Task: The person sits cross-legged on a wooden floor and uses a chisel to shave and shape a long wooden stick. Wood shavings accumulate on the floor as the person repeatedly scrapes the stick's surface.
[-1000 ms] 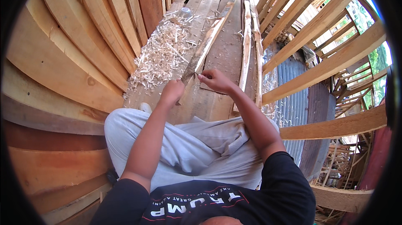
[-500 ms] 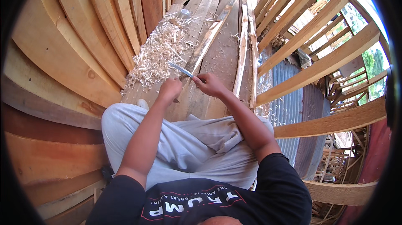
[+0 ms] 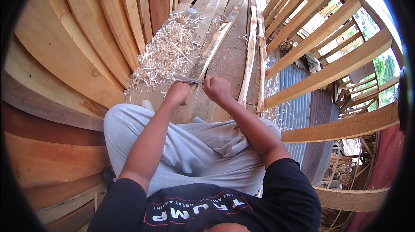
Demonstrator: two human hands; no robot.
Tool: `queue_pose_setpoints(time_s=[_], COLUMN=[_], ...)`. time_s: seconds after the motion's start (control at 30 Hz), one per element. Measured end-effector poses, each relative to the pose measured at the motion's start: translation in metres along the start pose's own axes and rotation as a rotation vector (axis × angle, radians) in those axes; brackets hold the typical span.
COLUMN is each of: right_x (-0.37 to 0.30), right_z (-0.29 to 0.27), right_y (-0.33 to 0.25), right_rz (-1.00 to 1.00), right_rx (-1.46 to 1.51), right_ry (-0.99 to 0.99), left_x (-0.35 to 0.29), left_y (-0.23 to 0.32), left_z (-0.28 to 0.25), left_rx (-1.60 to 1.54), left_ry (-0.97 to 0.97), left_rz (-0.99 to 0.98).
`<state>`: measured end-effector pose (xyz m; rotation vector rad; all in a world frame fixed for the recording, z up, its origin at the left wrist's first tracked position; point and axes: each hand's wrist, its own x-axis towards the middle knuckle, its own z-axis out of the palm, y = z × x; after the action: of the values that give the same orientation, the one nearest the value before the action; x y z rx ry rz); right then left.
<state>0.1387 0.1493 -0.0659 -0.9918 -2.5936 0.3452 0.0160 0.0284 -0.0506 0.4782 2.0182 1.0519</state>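
Observation:
A long, narrow strip of wood (image 3: 219, 37) with pale shaved faces and darker patches slants from the far floor down toward me. My left hand (image 3: 178, 93) is closed around its near end, and a small dark tip shows below the fist. In my closed right hand (image 3: 217, 90) is a knife (image 3: 186, 79), its handle hidden by the fingers. The thin blade points left and lies across the strip just beyond my left hand. Whether the edge bites into the wood cannot be made out.
Curly wood shavings (image 3: 166, 55) are heaped on the plank floor (image 3: 227, 65) left of the strip, with a small grey round object (image 3: 191, 13) at their far end. Two pale strips (image 3: 250, 55) lie to the right. Upright boards (image 3: 78, 46) line the left; slatted railing (image 3: 333, 59) borders the right.
The knife has come down and toward me, its blade turning from a slant to nearly level across the strip. My right hand has shifted slightly right; the left stays almost in place.

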Motion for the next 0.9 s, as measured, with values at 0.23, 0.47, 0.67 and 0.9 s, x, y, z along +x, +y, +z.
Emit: queue_pose_setpoints(time_s=[0.23, 0.47, 0.67, 0.9], right_x=[0.004, 0.016, 0.05, 0.052], right_z=[0.009, 0.013, 0.02, 0.015], right_y=[0.006, 0.01, 0.056, 0.054], right_rz=[-0.038, -0.033, 0.057, 0.202], right_rx=[-0.002, 0.037, -0.122, 0.047], right_ry=[0.036, 0.02, 0.125, 0.098], left_x=[-0.014, 0.008, 0.001, -0.01], left_y=[0.008, -0.01, 0.009, 0.012], left_z=[0.0, 0.001, 0.013, 0.007], left_rx=[0.046, 0.712, 0.22, 0.219], left_ry=[0.029, 0.014, 0.029, 0.003], left_rz=[0.005, 0.439, 0.049, 0.083])
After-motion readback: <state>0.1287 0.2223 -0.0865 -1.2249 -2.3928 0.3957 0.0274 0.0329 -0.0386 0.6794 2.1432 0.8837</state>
